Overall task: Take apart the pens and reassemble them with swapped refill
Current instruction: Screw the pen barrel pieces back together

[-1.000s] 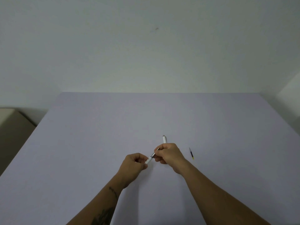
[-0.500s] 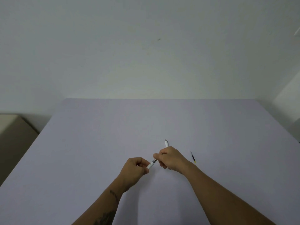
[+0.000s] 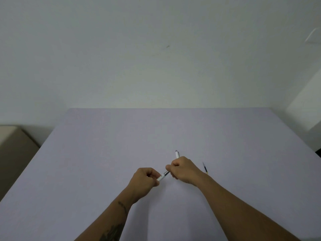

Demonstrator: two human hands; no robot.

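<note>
White pen (image 3: 177,154) gripped in my right hand (image 3: 182,169), left hand (image 3: 145,178) pinching tip section (image 3: 160,177), pulling apart to free refill. Spare refill (image 3: 205,168) on table (image 3: 104,153), right of hands, toward near edge.

Both forearms are bare, with no sleeves, watch or rings showing. The left forearm (image 3: 111,221) carries dark tattoo work: a small curved mark near the wrist and a larger, blurred patch at the lower edge of the frame. The right forearm (image 3: 243,209) is unmarked.
</note>
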